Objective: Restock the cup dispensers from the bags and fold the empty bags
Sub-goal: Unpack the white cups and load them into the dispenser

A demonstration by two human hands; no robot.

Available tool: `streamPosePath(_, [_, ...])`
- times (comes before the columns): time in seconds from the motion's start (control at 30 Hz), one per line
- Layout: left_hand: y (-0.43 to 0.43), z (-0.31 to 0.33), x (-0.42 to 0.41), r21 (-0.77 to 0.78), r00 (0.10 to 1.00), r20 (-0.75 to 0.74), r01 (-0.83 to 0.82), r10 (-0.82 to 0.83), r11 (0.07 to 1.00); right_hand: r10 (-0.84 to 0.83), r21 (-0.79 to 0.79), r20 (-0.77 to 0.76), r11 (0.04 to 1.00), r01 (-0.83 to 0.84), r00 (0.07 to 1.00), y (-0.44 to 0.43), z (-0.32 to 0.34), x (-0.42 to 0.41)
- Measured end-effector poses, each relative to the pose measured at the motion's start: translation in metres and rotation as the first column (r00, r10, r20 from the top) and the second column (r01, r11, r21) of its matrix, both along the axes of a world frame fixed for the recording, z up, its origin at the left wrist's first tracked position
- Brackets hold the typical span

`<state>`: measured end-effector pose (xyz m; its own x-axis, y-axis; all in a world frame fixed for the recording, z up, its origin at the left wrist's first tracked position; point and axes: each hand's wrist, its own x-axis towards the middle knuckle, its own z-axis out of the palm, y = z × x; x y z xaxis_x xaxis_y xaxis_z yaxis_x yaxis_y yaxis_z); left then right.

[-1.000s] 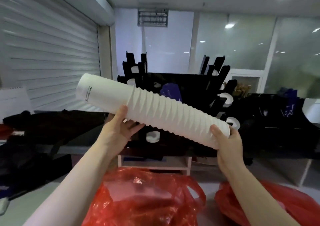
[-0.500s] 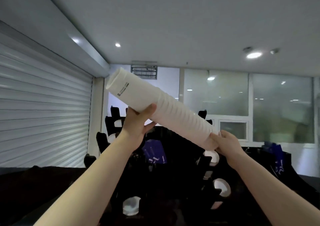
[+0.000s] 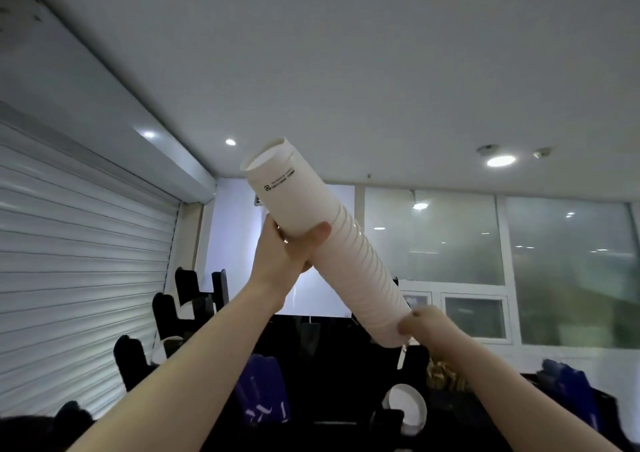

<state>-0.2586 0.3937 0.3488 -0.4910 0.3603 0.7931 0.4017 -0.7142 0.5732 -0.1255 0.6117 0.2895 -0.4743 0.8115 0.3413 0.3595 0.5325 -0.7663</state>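
Two hands raise a long stack of white paper cups (image 3: 332,243) toward the ceiling, slanted, printed end uppermost. The left hand (image 3: 287,254) grips it below the print, thumb across the front; the blurred right hand (image 3: 420,323) curls round the lower end. Black cup dispensers (image 3: 187,289) stand underneath, partly hidden by both forearms, with a white cup (image 3: 405,405) showing low at right and blue packets (image 3: 263,399) between the arms. A white roller shutter (image 3: 79,261) fills the left wall, glass panels (image 3: 554,243) the right, beneath a lit ceiling lamp (image 3: 500,160).

Shop interior, roller shutter (image 3: 86,261), cup dispensers (image 3: 165,316)
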Motion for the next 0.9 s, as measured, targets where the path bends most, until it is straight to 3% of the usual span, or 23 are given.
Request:
streamPosePath(0.47, [0.081,-0.024,0.011,-0.119,0.970,-0.125,-0.224,0.210,0.967,0.057,0.082,0.241,0.994,-0.079,0.969,0.070,-0.022,-0.016])
streamPosePath(0.73, [0.145,-0.036,0.021,-0.264,0.924,-0.276,-0.338,0.265,0.903,0.195,0.217,0.065,0.955,-0.204,0.979,0.074,-0.017,0.001])
streamPosePath(0.9, [0.182,-0.063,0.026,-0.385,0.887,-0.379,-0.409,0.262,0.827,0.274,0.190,0.003,0.944,-0.269,0.962,0.075,-0.018,0.017])
